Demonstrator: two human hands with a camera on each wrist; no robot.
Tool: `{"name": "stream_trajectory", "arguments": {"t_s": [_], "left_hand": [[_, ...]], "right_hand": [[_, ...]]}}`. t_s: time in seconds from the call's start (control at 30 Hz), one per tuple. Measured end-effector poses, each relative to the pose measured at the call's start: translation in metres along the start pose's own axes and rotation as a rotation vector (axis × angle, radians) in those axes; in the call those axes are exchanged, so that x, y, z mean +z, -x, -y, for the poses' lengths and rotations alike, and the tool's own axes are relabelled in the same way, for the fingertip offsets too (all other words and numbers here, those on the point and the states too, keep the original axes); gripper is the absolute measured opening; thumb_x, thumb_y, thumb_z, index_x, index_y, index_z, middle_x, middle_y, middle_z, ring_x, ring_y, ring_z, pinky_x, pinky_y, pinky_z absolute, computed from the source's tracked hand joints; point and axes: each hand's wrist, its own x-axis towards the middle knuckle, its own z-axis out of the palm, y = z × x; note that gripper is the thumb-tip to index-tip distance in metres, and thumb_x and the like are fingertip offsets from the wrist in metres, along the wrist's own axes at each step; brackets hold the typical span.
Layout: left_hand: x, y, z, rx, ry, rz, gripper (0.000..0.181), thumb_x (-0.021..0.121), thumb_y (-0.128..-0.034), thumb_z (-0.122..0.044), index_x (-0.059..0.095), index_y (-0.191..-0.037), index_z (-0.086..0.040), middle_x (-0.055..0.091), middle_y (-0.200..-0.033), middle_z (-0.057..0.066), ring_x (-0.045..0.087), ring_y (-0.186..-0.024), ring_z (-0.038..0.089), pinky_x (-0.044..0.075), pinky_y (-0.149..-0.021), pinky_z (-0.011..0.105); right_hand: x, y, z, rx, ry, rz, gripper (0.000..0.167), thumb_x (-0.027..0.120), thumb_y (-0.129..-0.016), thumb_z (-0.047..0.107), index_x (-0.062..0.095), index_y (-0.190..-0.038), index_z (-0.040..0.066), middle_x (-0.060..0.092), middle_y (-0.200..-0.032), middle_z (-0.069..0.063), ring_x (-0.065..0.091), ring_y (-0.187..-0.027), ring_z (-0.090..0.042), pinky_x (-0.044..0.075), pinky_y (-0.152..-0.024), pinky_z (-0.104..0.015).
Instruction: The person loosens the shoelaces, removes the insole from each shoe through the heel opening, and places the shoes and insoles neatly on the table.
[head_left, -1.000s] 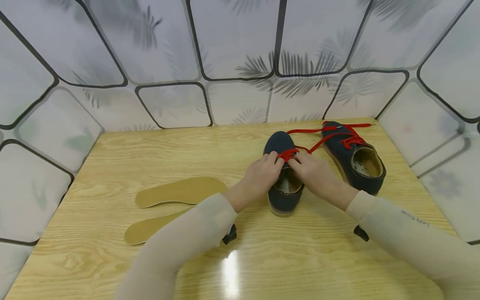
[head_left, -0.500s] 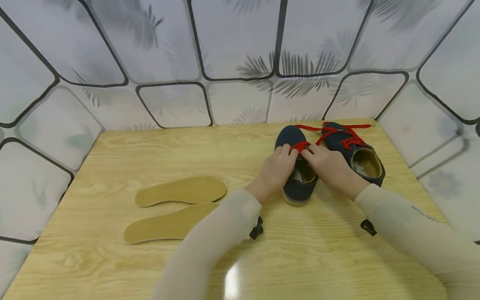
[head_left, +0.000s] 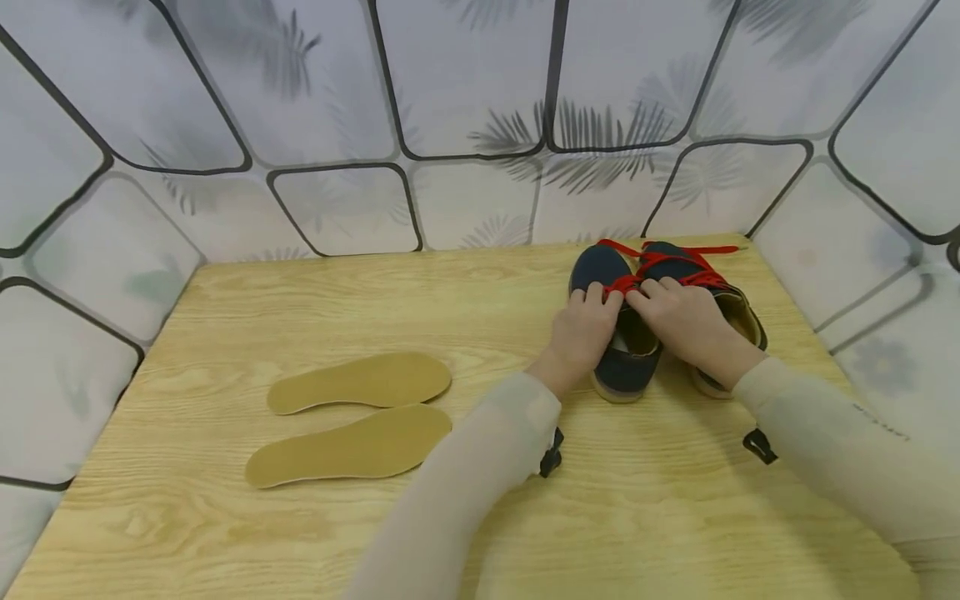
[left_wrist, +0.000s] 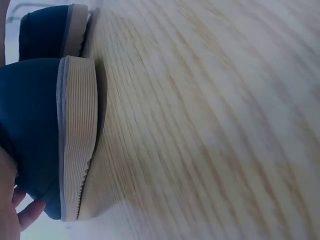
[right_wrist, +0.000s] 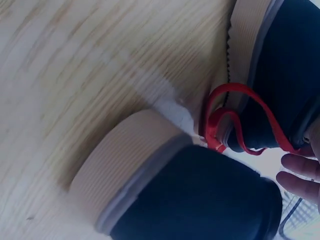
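Observation:
Both hands hold a navy canvas shoe (head_left: pixel 627 368) with red laces and a pale sole, one hand on each side of its laced part. In the head view my left hand (head_left: pixel 581 337) grips its left side, and my right hand (head_left: pixel 686 323) its right side. Its toe points to the back wall. In the left wrist view the ribbed sole (left_wrist: pixel 79 125) is close to the tabletop. A matching second shoe (head_left: pixel 742 312) stands just to the right, partly hidden by my right hand. Red laces (right_wrist: pixel 242 89) loop between the two shoes in the right wrist view.
Two tan insoles, an upper one (head_left: pixel 360 382) and a lower one (head_left: pixel 348 448), lie side by side on the left half of the wooden table (head_left: pixel 247 333). A leaf-patterned wall covering (head_left: pixel 480 200) encloses the table's back and sides.
Both hands have carried the held shoe right and slightly back, close beside the second shoe. My left forearm has uncovered the lower insole. The second shoe and the insoles have stayed put.

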Motion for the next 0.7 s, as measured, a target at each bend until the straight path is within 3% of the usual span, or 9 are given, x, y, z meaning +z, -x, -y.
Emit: {"name": "stream_trajectory", "arguments": {"t_s": [0.2,0.4,0.53,0.7], "left_hand": [[0.0,-0.008,-0.006,-0.002,0.021,0.068,0.016,0.046,-0.0998,-0.019,0.061,-0.106,-0.017,0.059,-0.095,0.002,0.052,-0.069,0.011,0.049,-0.055,0.017],[-0.005,-0.017,-0.01,0.055,0.194,0.248,0.023,0.054,-0.0955,-0.028,0.058,-0.114,-0.015,0.058,-0.098,0.002,0.055,-0.083,0.011,0.046,-0.071,0.021],[-0.008,-0.023,-0.011,0.034,0.295,0.365,0.027,0.052,-0.097,-0.027,0.056,-0.12,-0.015,0.057,-0.103,0.003,0.054,-0.09,0.012,0.047,-0.076,0.023],[-0.01,-0.026,-0.011,-0.032,0.369,0.445,0.031,0.047,-0.099,-0.031,0.054,-0.126,-0.019,0.055,-0.107,0.004,0.057,-0.085,0.015,0.051,-0.063,0.023]], "right_hand": [[0.002,0.002,-0.007,0.03,0.007,-0.019,0.01,0.067,-0.079,0.0,0.062,-0.088,0.0,0.058,-0.08,-0.019,0.055,-0.061,-0.035,0.042,-0.035,-0.043],[0.0,0.01,-0.014,0.078,0.014,-0.009,0.013,0.067,-0.077,-0.003,0.061,-0.088,0.0,0.059,-0.08,-0.019,0.057,-0.066,-0.037,0.047,-0.042,-0.047],[-0.004,0.011,-0.015,0.098,0.005,0.025,0.013,0.066,-0.078,-0.004,0.06,-0.089,-0.001,0.059,-0.08,-0.02,0.057,-0.068,-0.038,0.049,-0.046,-0.048],[-0.011,0.008,-0.014,0.181,-0.026,0.123,0.013,0.067,-0.08,-0.002,0.061,-0.091,-0.001,0.062,-0.083,-0.021,0.058,-0.071,-0.039,0.051,-0.051,-0.049]]}}
